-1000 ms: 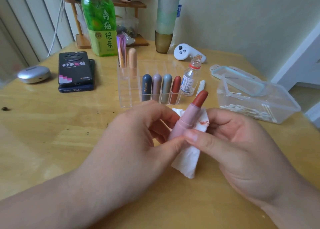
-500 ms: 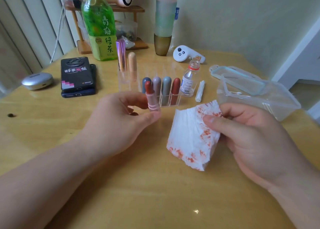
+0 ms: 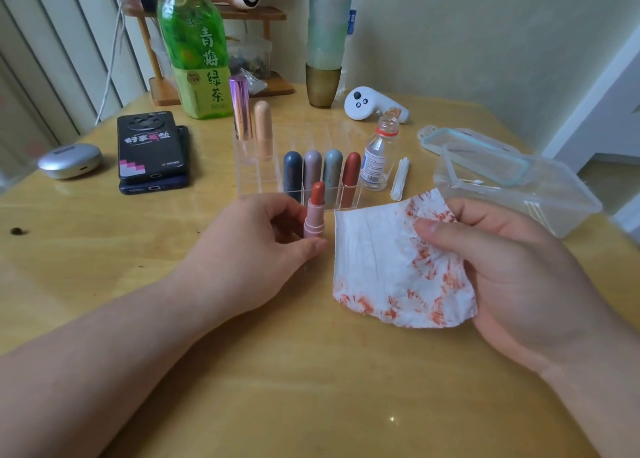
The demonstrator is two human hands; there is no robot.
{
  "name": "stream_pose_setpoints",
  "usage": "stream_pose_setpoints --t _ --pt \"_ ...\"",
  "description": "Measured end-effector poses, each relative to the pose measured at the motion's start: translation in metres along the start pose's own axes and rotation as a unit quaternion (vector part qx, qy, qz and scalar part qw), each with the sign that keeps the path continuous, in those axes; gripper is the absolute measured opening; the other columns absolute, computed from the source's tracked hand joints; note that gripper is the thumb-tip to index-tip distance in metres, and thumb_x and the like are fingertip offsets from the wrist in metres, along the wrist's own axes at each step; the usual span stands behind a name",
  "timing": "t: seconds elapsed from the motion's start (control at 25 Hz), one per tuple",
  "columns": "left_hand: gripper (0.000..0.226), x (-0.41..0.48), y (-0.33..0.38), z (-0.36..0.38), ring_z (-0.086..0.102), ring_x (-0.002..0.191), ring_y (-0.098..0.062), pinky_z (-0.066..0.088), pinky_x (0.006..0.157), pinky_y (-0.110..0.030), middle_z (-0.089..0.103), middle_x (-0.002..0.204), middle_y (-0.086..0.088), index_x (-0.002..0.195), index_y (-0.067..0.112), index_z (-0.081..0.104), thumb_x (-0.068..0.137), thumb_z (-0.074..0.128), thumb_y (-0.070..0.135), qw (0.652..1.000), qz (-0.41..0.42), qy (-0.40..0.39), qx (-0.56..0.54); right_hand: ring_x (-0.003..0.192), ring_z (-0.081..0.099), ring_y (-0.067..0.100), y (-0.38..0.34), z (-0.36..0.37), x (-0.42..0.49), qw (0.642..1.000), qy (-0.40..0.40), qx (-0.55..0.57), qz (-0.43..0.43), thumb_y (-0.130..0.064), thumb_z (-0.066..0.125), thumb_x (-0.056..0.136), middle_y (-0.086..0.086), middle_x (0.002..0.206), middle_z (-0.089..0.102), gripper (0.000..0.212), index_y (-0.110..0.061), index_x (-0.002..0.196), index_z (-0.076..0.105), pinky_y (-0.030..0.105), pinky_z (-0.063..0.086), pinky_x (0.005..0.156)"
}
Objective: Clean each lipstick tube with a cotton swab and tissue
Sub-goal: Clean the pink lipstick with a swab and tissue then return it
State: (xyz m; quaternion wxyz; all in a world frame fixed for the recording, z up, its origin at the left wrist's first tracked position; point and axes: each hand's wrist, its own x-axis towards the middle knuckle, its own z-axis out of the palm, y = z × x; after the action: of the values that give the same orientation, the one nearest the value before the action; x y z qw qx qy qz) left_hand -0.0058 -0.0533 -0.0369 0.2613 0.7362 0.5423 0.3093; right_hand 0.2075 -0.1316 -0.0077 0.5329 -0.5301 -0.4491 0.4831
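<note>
Bare table (image 3: 311, 388) lies open from 4 to 8 o'clock. At 12 the clear organizer (image 3: 256, 180) and stored lipsticks (image 3: 332, 170) block passage; stacked phones (image 3: 152, 153) stand at 10, the swab box (image 3: 554, 201) at 2, a small bottle (image 3: 375, 160) between.

The top edge cuts off the neck of the green plastic tea bottle (image 3: 194, 42) and the upper end of the tall stack of pink, green and brown cups (image 3: 329, 35). The thumb of the left hand (image 3: 249, 250) hides the foot of the pink lipstick tube (image 3: 314, 220). The thumb of the right hand (image 3: 512, 277) covers part of the red-smeared white tissue (image 3: 388, 267). The black phone (image 3: 150, 146) covers most of the dark blue phone (image 3: 156, 187). The label print on the small clear bottle (image 3: 375, 160) is too small to read.
</note>
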Motion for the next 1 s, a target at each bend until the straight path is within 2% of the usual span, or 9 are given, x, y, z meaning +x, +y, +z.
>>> stream_pose_setpoints --t 0.16,0.28,0.4,0.48,0.6,0.76,0.88,1.0 --pt "0.017 0.000 0.001 0.000 0.057 0.067 0.007 0.040 0.057 -0.005 0.064 0.072 0.025 0.085 0.033 0.068 0.077 0.079 0.044 1.000 0.000 0.000 0.002 0.086 0.073 0.036 -0.001 0.002 -0.001 1.000 -0.002 -0.011 -0.001 -0.015 0.064 0.078 0.023 0.090 0.073 0.015 -0.005 0.082 0.074 0.050 0.056 0.081" --pt "0.037 -0.001 0.001 -0.004 0.057 0.071 0.005 0.040 0.058 -0.007 0.066 0.082 0.020 0.101 0.035 0.065 0.070 0.081 0.048 1.000 -0.008 -0.021 0.007 0.087 0.072 0.037 -0.001 0.000 -0.001 1.000 -0.006 -0.016 -0.001 -0.015 0.063 0.079 0.023 0.090 0.074 0.015 -0.005 0.083 0.073 0.049 0.056 0.080" --pt "0.063 -0.004 0.003 -0.014 0.054 0.092 0.000 0.043 0.075 -0.018 0.058 0.106 0.022 0.125 0.039 0.051 0.069 0.077 0.052 0.995 -0.011 -0.056 0.077 0.082 0.072 0.035 -0.003 0.000 -0.002 1.000 -0.013 -0.026 -0.007 -0.016 0.064 0.078 0.021 0.086 0.073 0.012 -0.009 0.078 0.074 0.046 0.056 0.076" --pt "0.062 -0.005 0.008 -0.020 0.049 0.108 -0.007 0.043 0.086 -0.026 0.054 0.113 0.018 0.130 0.036 0.049 0.075 0.071 0.053 0.988 0.001 -0.045 0.150 0.080 0.072 0.035 -0.004 0.000 -0.002 0.999 -0.017 -0.028 -0.011 -0.016 0.065 0.077 0.021 0.084 0.073 0.011 -0.009 0.076 0.073 0.045 0.056 0.074" --pt "0.044 -0.006 0.014 -0.025 0.049 0.107 -0.011 0.044 0.090 -0.030 0.057 0.106 0.016 0.119 0.035 0.053 0.081 0.068 0.051 0.978 -0.019 -0.059 0.200 0.079 0.071 0.035 -0.004 -0.001 -0.002 0.999 -0.018 -0.033 -0.014 -0.015 0.065 0.078 0.022 0.083 0.072 0.011 -0.008 0.075 0.072 0.046 0.055 0.074" --pt "0.009 -0.004 0.015 -0.029 0.056 0.082 -0.009 0.047 0.070 -0.028 0.061 0.090 0.013 0.100 0.031 0.063 0.092 0.061 0.034 0.975 -0.053 -0.066 0.206 0.080 0.071 0.037 -0.003 -0.001 -0.001 0.998 -0.020 -0.049 -0.019 -0.009 0.068 0.083 0.023 0.084 0.072 0.007 -0.006 0.077 0.072 0.047 0.055 0.074" --pt "0.007 -0.006 0.021 -0.032 0.057 0.076 -0.009 0.050 0.066 -0.027 0.062 0.083 0.011 0.093 0.030 0.066 0.091 0.062 0.036 0.972 -0.056 -0.065 0.218 0.079 0.072 0.036 -0.001 -0.003 -0.001 0.998 -0.014 -0.062 -0.014 -0.006 0.062 0.088 0.021 0.082 0.073 0.016 -0.007 0.076 0.072 0.047 0.055 0.073" --pt "0.014 -0.011 0.029 -0.043 0.060 0.071 -0.007 0.053 0.064 -0.026 0.066 0.076 0.011 0.087 0.032 0.070 0.084 0.070 0.045 0.971 -0.055 -0.077 0.218 0.078 0.070 0.043 0.001 -0.004 0.000 0.997 -0.013 -0.076 -0.015 -0.007 0.066 0.088 0.024 0.083 0.072 0.011 -0.003 0.079 0.070 0.047 0.052 0.073"
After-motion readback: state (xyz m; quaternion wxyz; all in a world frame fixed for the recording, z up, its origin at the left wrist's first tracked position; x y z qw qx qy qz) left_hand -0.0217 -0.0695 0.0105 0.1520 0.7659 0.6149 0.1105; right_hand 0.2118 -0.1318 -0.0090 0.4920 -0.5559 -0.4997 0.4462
